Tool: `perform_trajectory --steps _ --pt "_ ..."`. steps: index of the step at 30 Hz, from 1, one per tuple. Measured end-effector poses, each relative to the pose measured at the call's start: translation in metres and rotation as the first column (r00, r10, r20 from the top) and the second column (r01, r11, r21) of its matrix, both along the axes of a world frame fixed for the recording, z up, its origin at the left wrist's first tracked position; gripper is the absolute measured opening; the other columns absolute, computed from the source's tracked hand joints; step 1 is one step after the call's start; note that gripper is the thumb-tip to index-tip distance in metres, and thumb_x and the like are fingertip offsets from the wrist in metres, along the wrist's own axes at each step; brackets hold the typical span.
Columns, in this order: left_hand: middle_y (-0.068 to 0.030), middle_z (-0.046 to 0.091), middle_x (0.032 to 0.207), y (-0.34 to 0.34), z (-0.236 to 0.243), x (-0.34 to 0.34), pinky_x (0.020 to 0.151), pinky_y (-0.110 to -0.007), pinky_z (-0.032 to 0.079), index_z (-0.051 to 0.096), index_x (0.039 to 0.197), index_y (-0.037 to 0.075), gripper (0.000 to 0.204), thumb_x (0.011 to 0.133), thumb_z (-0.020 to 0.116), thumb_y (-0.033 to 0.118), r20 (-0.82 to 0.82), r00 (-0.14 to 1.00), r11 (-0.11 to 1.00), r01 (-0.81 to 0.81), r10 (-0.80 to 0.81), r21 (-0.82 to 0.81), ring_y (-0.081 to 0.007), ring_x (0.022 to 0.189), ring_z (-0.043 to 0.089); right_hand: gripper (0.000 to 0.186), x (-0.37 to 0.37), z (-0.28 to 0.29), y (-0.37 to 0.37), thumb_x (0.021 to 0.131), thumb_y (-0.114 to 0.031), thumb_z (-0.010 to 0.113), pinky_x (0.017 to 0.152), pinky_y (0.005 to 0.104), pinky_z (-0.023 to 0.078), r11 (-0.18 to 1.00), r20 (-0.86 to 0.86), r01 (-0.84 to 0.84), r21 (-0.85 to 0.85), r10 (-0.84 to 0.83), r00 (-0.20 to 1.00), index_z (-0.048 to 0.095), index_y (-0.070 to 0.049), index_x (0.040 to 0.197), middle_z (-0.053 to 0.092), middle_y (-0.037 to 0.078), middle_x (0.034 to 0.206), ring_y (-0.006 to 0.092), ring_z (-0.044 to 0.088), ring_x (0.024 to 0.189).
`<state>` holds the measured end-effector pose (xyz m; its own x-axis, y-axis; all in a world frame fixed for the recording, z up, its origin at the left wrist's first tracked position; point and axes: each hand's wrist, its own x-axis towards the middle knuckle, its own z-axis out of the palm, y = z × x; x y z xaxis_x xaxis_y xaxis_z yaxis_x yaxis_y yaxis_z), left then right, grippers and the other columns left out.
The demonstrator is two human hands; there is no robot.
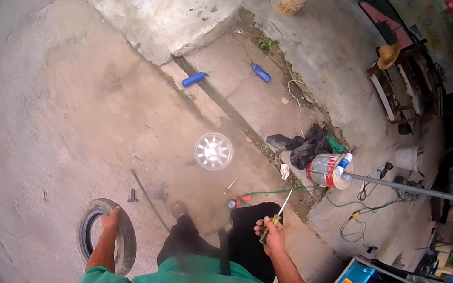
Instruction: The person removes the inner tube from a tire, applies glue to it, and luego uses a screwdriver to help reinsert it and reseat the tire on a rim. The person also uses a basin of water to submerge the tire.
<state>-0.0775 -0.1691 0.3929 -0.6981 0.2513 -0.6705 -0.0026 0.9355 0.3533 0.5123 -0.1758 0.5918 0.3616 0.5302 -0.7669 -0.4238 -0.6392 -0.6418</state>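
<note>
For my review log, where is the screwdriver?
In the head view, the screwdriver is right of centre, in the right hand, below the red and white bucket.

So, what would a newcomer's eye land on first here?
Probably the bright, silvery spoked disc lying on the ground near the middle of the picture. Next would likely come the black tyre at lower left, with the person's left hand on it, and the screwdriver in the right hand, its shaft pointing away from the body.

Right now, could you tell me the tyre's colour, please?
The tyre is dark grey, showing best in the head view.
</note>
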Motion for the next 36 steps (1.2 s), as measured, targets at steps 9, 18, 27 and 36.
perform_trajectory --steps 9,18,27,36 --pt "-0.0231 0.065 0.127 -0.065 0.079 -0.044 0.099 -0.043 0.049 0.058 0.134 -0.013 0.084 0.09 0.067 0.059 0.259 0.966 0.99 0.028 0.008 -0.135 -0.0322 0.114 0.063 0.02 0.061 -0.062 0.111 0.097 -0.028 0.069 0.061 0.0333 0.054 0.992 -0.317 0.102 -0.079 -0.122 0.941 0.059 -0.01 0.099 0.069 0.007 0.089 0.0199 0.068 0.074" --pt "-0.0188 0.067 0.117 0.202 0.171 0.237 0.093 -0.039 0.048 0.062 0.127 -0.009 0.068 0.097 0.062 0.051 0.18 0.922 0.937 0.324 -0.343 0.13 -0.0246 0.105 0.061 0.02 0.207 -0.065 0.341 0.099 -0.028 0.065 0.063 0.0322 0.055 0.99 -0.427 -0.086 0.108 0.124 0.896 0.063 -0.01 0.09 0.07 0.005 0.084 0.0185 0.068 0.073" --pt "-0.0116 0.063 0.108 0.53 0.129 0.452 0.087 -0.032 0.049 0.06 0.12 -0.006 0.054 0.099 0.062 0.044 0.296 0.798 0.822 0.385 -0.525 0.42 -0.0184 0.095 0.059 0.025 0.368 -0.04 0.475 0.099 -0.031 0.063 0.066 0.036 0.055 0.996 -0.278 0.016 0.087 0.008 0.96 0.065 -0.007 0.095 0.07 0.007 0.084 0.02 0.068 0.073" --pt "-0.0134 0.065 0.109 0.82 0.126 0.7 0.09 -0.033 0.05 0.056 0.127 -0.004 0.05 0.1 0.061 0.037 0.359 0.62 0.665 0.374 -0.698 0.646 -0.0185 0.098 0.062 0.021 0.451 -0.095 0.669 0.097 -0.027 0.067 0.066 0.0351 0.053 0.988 -0.325 -0.036 0.148 0.083 0.942 0.065 -0.006 0.099 0.069 0.008 0.091 0.0199 0.066 0.074"
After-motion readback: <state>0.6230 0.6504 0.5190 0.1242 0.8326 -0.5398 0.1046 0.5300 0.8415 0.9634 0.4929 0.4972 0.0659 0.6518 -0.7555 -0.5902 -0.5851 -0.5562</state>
